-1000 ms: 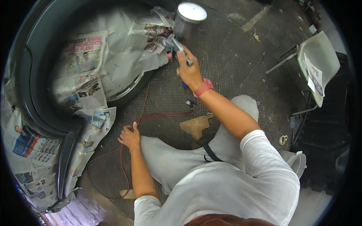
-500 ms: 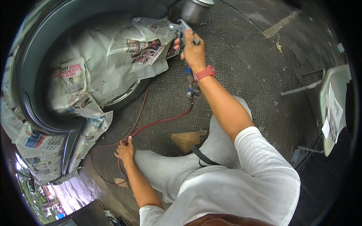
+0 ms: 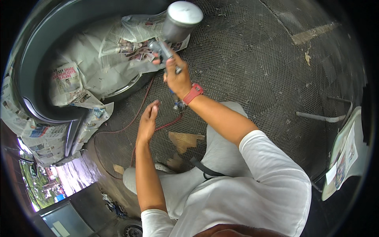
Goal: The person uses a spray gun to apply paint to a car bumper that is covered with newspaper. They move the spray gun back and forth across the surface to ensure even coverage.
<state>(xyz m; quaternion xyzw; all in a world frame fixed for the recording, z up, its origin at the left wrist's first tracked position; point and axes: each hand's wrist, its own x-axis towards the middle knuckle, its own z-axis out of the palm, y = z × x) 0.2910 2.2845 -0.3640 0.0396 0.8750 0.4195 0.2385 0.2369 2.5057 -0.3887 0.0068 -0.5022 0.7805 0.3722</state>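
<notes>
A metal spray gun is in my right hand, its fingers wrapped round the handle. On top of the gun sits a silver cup with a pale round lid. Below the grip hangs a fitting, joined to a red hose. My left hand is raised beside the hose, fingers stretched forward and holding nothing that I can see. Ahead and to the left curves a dark grey wheel-arch panel. Newspaper sheets mask the wheel inside the arch.
More newspaper covers the body panel at the left. The hose loops over the textured dark floor. A torn cardboard piece lies near my leg. At the right stands a pale chair with papers on it.
My right hand has brought the spray gun leftward and nearer, showing the cup's lid. My left hand has let go of the hose and risen forward. The view has shifted slightly.
</notes>
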